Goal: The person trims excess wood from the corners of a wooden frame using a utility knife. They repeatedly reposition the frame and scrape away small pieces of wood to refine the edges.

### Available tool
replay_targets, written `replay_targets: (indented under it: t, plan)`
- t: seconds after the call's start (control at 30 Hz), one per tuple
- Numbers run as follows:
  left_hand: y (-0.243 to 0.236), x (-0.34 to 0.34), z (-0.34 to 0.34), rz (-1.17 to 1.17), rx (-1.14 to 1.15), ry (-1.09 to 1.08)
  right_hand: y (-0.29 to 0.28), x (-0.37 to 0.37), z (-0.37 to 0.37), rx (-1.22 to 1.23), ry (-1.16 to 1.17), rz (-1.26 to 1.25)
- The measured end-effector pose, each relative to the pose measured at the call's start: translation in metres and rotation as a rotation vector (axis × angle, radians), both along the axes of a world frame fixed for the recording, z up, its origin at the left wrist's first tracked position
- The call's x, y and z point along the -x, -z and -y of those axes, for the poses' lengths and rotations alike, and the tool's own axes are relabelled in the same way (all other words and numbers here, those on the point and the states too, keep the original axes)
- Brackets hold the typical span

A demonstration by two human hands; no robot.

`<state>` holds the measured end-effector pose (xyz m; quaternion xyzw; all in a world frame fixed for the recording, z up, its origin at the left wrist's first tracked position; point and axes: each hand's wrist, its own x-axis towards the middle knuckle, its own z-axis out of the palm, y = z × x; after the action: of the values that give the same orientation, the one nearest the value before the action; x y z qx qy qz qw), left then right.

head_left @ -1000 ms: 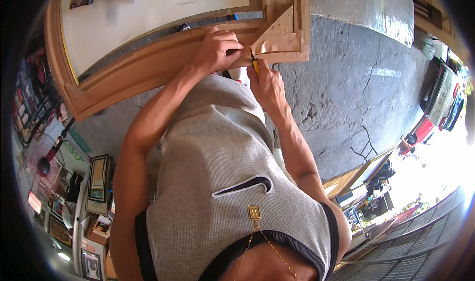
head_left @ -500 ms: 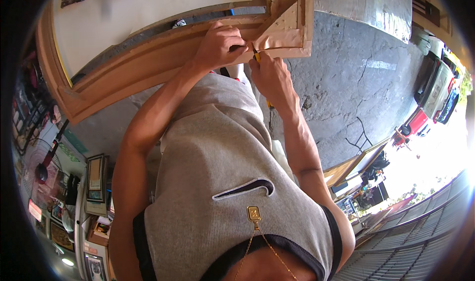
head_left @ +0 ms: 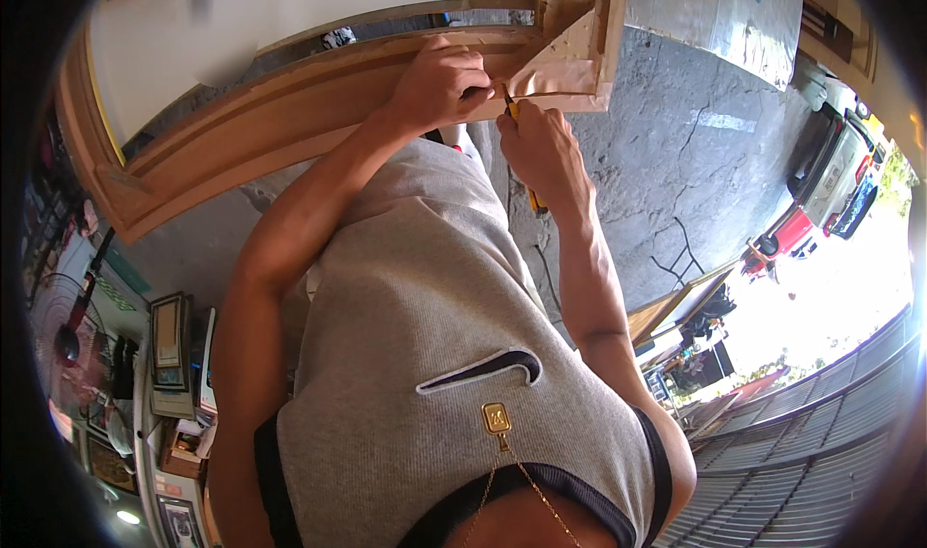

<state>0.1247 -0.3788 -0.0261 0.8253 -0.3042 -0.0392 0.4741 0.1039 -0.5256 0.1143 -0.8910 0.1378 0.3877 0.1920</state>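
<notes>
Grey sleeveless top [head_left: 415, 307]; gold pendant [head_left: 495, 419]

1. Your head camera looks steeply down from above your shirt [head_left: 406, 307], which fills the lower centre at close range.
2. Your left hand [head_left: 439, 84] and right hand [head_left: 547, 150] sit farther off, at upper centre.
3. The fisheye reaches wide, bending the wood frame [head_left: 290, 112] at upper left and darkening the corners.

Workshop, probably: wooden frame [head_left: 290, 99], yellow cutter [head_left: 537, 201], framed pictures [head_left: 168, 343].
</notes>
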Motion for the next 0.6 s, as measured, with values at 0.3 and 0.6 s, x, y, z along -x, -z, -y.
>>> replay_targets:
  t: [0.3, 0.6]
  plan:
    - [0.0037, 0.0012, 0.0013, 0.020, 0.018, -0.008, -0.0033, -0.0035, -0.0011, 0.004, -0.015, -0.071]
    - [0.0041, 0.0002, -0.0001, 0.030, 0.004, 0.007, -0.0023, -0.0051, -0.0037, 0.016, -0.006, -0.071]
